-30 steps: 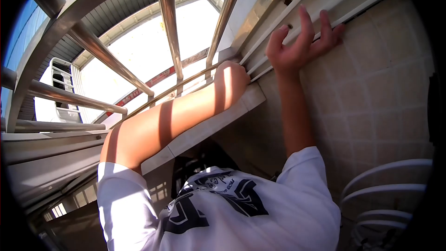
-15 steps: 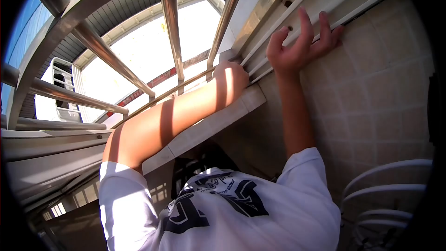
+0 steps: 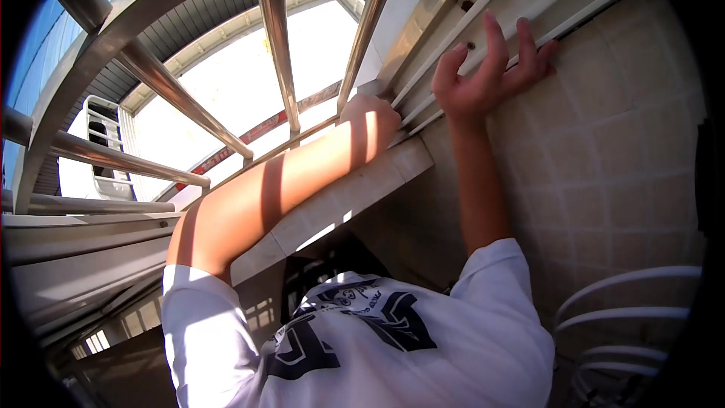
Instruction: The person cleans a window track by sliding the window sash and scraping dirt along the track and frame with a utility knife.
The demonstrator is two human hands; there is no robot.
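My left hand is at the lower corner of the window frame, above the tiled sill. It looks closed, with its fingers curled out of sight, so whatever they grip is hidden. Stripes of shadow from the metal bars cross that forearm. Beside the white frame track, my right hand is raised with fingers spread and bent. I see nothing held in it; its outer fingers come near the tiled wall, and contact cannot be made out.
A curved metal rail joins the bars on the left. Beyond them lie a bright white surface and a white slatted object. White curved rods stand low on the right. A lower frame ledge runs at the left.
My left hand has shifted very slightly left along the sill. My right hand keeps nearly the same place and pose.
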